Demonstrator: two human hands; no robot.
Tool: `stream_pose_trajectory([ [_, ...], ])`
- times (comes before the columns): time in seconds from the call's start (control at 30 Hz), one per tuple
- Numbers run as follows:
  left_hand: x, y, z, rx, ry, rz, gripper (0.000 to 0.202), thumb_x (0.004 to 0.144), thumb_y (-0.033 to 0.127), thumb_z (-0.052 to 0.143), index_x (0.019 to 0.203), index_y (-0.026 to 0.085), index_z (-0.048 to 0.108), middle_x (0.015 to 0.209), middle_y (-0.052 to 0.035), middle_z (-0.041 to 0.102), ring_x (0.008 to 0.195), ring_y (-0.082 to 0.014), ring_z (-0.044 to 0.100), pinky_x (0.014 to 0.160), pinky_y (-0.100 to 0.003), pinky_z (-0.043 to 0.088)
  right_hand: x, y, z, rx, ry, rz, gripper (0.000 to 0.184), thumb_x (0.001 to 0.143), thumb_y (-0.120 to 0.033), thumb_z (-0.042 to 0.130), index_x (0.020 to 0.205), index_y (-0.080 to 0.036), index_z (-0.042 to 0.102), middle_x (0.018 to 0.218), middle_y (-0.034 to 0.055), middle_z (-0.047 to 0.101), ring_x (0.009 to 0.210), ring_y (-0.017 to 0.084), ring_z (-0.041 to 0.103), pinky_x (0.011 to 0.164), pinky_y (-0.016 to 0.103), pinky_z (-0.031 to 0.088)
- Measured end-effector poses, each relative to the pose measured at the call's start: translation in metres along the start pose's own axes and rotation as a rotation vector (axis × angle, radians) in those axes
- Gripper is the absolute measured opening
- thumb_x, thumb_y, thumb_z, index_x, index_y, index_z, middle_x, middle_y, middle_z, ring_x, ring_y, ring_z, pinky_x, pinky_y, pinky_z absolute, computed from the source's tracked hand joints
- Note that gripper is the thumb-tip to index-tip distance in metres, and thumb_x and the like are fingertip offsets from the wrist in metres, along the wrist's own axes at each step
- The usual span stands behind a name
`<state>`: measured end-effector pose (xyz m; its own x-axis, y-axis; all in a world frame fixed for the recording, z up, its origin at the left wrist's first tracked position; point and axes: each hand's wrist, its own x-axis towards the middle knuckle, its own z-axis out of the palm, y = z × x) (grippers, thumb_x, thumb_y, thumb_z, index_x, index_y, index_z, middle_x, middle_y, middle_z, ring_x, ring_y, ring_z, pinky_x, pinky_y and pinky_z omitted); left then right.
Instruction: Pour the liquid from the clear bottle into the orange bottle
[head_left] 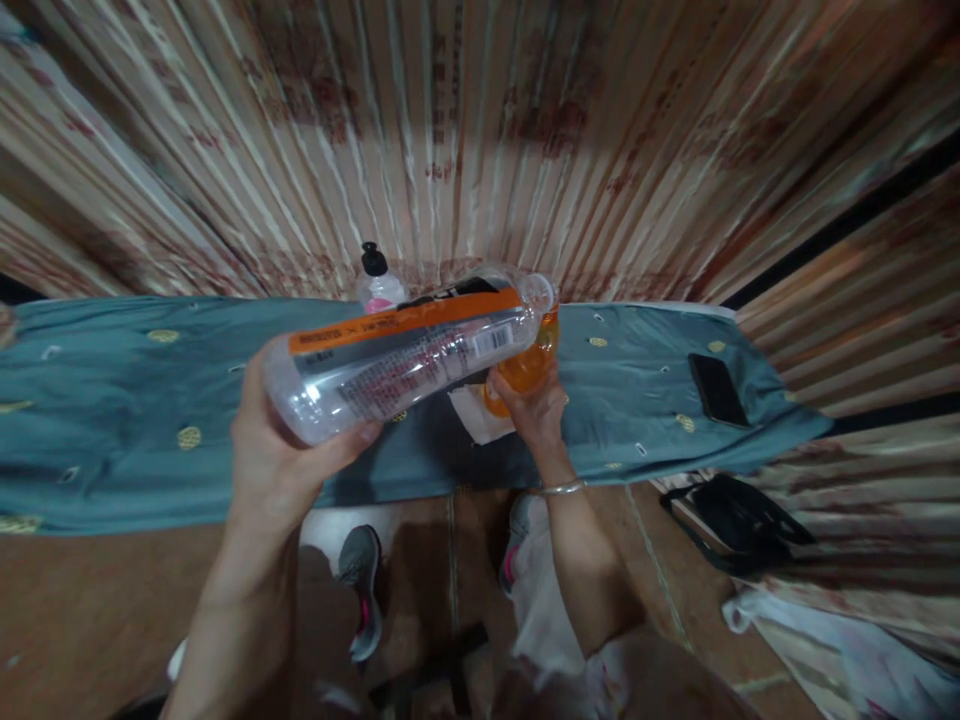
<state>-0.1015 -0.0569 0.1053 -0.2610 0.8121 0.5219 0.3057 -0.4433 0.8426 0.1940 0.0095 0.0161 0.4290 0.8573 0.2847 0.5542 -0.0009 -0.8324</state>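
My left hand [281,440] is wrapped round the base of a clear plastic bottle [409,350] with an orange label, tipped almost level, its open neck pointing right. The neck sits over an orange glass [529,365], which my right hand [536,410] grips from below above a white napkin [480,415]. Both are held over a table draped in a blue-green cloth [112,400]. A bracelet shows on my right wrist.
A pump bottle [377,280] with a black top stands behind the clear bottle. A black phone [718,390] lies on the cloth at right. A curtain hangs behind the table. A dark bag [739,520] rests on the floor at right, my shoes below the table edge.
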Motion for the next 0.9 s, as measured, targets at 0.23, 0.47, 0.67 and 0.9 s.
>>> stream_pose_trajectory([
  [0.23,0.0018,-0.0006,0.0065,-0.047,0.022,0.082,0.105,0.051,0.061,0.118,0.142,0.025,0.081,0.132,-0.0084,0.088,0.117,-0.0313,0.086,0.102,-0.05,0.074,0.0007,0.0004,-0.0053,-0.028,-0.026,0.009,0.083,0.082,-0.05,0.094,0.152,-0.018,0.064,0.138,0.021,0.087,0.132,0.041,0.086,0.115,0.061,0.07],
  [0.47,0.0007,0.0022,0.0061,-0.021,-0.01,0.093,0.103,0.056,0.061,0.117,0.144,0.024,0.078,0.134,-0.0091,0.086,0.119,-0.0314,0.084,0.102,-0.05,0.074,-0.0002,0.0007,-0.0023,-0.009,0.02,-0.003,0.077,0.08,-0.047,0.098,0.144,-0.018,0.066,0.134,0.0219,0.089,0.123,0.04,0.088,0.11,0.058,0.073],
  [0.67,0.0014,0.0034,0.0087,-0.039,0.02,0.056,0.105,0.053,0.07,0.115,0.14,0.022,0.079,0.132,-0.0117,0.086,0.118,-0.033,0.084,0.103,-0.051,0.073,0.0008,0.0058,-0.0042,0.041,-0.016,-0.07,0.07,0.086,-0.053,0.094,0.143,-0.022,0.068,0.137,0.0201,0.088,0.126,0.04,0.088,0.11,0.059,0.073],
  [0.9,0.0018,0.0074,0.0065,-0.001,0.036,0.007,0.109,0.05,0.072,0.115,0.14,0.022,0.081,0.134,-0.0124,0.086,0.122,-0.0358,0.083,0.109,-0.055,0.071,0.0008,0.005,-0.001,0.01,-0.002,-0.028,0.08,0.082,-0.053,0.094,0.148,-0.019,0.065,0.141,0.0224,0.086,0.132,0.042,0.085,0.117,0.064,0.069],
])
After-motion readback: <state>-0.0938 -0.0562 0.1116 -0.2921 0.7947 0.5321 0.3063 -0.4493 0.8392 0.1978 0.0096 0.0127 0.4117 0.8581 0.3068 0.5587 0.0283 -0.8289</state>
